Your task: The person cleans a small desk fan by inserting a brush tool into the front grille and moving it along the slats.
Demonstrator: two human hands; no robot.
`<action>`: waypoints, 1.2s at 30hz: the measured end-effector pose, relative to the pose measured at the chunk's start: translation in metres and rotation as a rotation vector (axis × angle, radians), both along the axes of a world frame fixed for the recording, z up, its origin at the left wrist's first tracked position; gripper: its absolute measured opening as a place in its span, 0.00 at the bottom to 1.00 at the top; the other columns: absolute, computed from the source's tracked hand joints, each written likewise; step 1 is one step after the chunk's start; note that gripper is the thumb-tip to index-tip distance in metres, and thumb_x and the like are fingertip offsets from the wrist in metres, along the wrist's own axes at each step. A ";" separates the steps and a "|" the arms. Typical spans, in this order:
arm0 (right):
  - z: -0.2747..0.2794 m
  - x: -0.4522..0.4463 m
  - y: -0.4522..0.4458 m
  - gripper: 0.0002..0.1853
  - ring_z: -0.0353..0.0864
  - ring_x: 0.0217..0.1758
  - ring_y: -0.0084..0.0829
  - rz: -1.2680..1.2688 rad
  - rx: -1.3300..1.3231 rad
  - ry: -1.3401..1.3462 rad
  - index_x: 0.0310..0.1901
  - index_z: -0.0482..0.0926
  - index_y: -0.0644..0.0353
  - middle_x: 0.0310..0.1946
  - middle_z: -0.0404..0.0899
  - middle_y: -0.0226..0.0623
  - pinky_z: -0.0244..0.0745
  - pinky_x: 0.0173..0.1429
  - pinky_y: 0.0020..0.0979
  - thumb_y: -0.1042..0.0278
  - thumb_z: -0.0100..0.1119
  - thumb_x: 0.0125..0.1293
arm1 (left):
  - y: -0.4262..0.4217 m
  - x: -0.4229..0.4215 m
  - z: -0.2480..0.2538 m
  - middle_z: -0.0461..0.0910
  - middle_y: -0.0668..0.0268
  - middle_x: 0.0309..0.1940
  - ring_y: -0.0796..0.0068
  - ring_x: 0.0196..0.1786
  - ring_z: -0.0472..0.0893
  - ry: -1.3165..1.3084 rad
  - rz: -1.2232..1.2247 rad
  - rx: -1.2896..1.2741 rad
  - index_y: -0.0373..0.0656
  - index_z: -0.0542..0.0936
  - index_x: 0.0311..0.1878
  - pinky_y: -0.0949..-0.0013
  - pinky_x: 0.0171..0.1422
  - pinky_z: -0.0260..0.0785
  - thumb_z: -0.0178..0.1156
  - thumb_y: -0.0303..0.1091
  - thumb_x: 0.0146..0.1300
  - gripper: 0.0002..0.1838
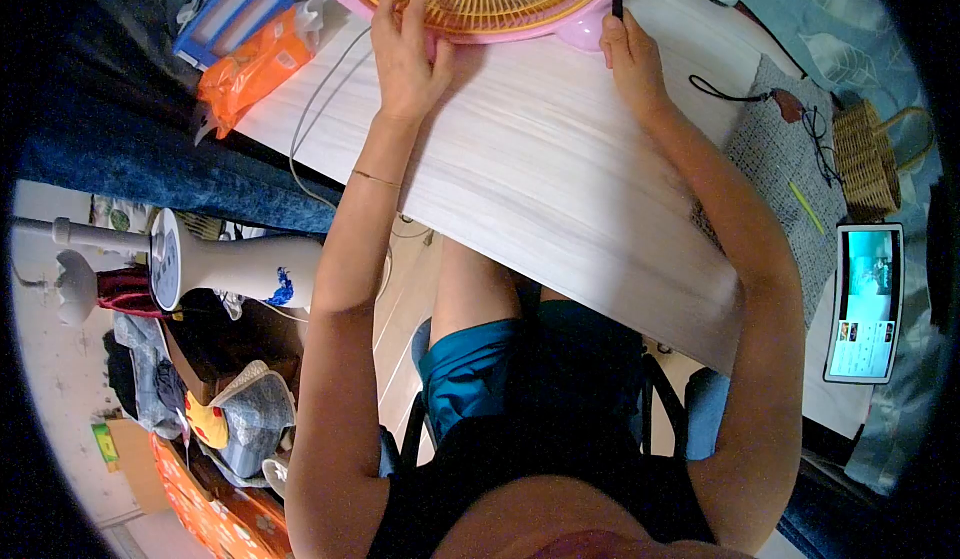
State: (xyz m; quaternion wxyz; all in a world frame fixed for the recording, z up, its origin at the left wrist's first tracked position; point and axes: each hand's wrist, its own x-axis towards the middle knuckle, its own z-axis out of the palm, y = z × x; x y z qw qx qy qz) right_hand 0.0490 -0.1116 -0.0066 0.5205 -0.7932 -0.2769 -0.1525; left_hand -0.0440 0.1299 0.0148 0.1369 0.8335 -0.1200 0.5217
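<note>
A pink electric fan (pixel 470 31) with a yellow-orange grille lies at the far edge of the view, its upper part cut off. My left hand (pixel 408 59) is at the fan's near left side, its bent fingers over the grille and the thumb by the pink rim, holding it. In my right hand (pixel 633 59) is a screwdriver (pixel 617 4) with a black handle, pointing away from me beside the fan's right edge. Its tip is too small and too near the frame's edge to make out.
On the white table (pixel 520 149), an orange packet (pixel 255 69) and a blue-framed box (pixel 232 14) lie left. A grey cable (pixel 312 109) hangs over the edge. Eyeglasses (pixel 822 149), a wicker basket (pixel 866 164) and a lit phone (pixel 864 304) are right.
</note>
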 end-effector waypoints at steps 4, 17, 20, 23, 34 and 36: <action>-0.009 0.003 0.001 0.14 0.71 0.22 0.40 0.072 -0.140 -0.057 0.38 0.70 0.61 0.18 0.69 0.42 0.66 0.29 0.38 0.56 0.43 0.65 | 0.001 -0.001 -0.002 0.61 0.48 0.54 0.50 0.56 0.61 0.064 -0.028 -0.078 0.41 0.66 0.56 0.57 0.61 0.54 0.55 0.26 0.43 0.31; -0.004 0.005 -0.001 0.14 0.74 0.25 0.46 -0.017 0.011 0.054 0.41 0.70 0.61 0.22 0.73 0.45 0.68 0.31 0.42 0.57 0.46 0.64 | 0.002 0.002 -0.003 0.62 0.48 0.50 0.51 0.53 0.62 -0.018 -0.005 -0.010 0.40 0.68 0.54 0.56 0.59 0.55 0.55 0.26 0.44 0.28; -0.010 0.009 0.002 0.15 0.68 0.19 0.30 0.026 -0.035 -0.054 0.37 0.68 0.62 0.15 0.66 0.37 0.64 0.26 0.31 0.57 0.42 0.66 | 0.003 0.002 -0.004 0.62 0.48 0.50 0.51 0.52 0.63 0.016 -0.021 -0.026 0.37 0.66 0.55 0.56 0.58 0.56 0.54 0.26 0.44 0.29; -0.011 0.001 0.003 0.15 0.67 0.19 0.32 0.112 -0.247 -0.166 0.36 0.68 0.62 0.15 0.66 0.38 0.63 0.26 0.32 0.57 0.41 0.66 | 0.002 -0.001 -0.004 0.62 0.48 0.50 0.51 0.54 0.62 0.103 -0.039 -0.067 0.40 0.65 0.57 0.57 0.61 0.55 0.53 0.28 0.45 0.30; -0.013 0.014 0.000 0.15 0.66 0.19 0.22 -0.004 0.004 -0.132 0.35 0.67 0.60 0.15 0.64 0.29 0.62 0.25 0.27 0.55 0.38 0.68 | 0.004 0.001 -0.004 0.60 0.49 0.54 0.50 0.57 0.61 0.057 -0.024 -0.031 0.43 0.65 0.58 0.57 0.61 0.57 0.52 0.27 0.46 0.30; -0.016 0.018 -0.002 0.16 0.64 0.18 0.20 0.003 0.017 -0.061 0.33 0.66 0.59 0.15 0.63 0.26 0.60 0.23 0.25 0.54 0.38 0.68 | 0.002 -0.002 -0.002 0.60 0.49 0.54 0.50 0.57 0.61 0.115 -0.078 -0.107 0.43 0.65 0.58 0.57 0.61 0.57 0.52 0.27 0.46 0.30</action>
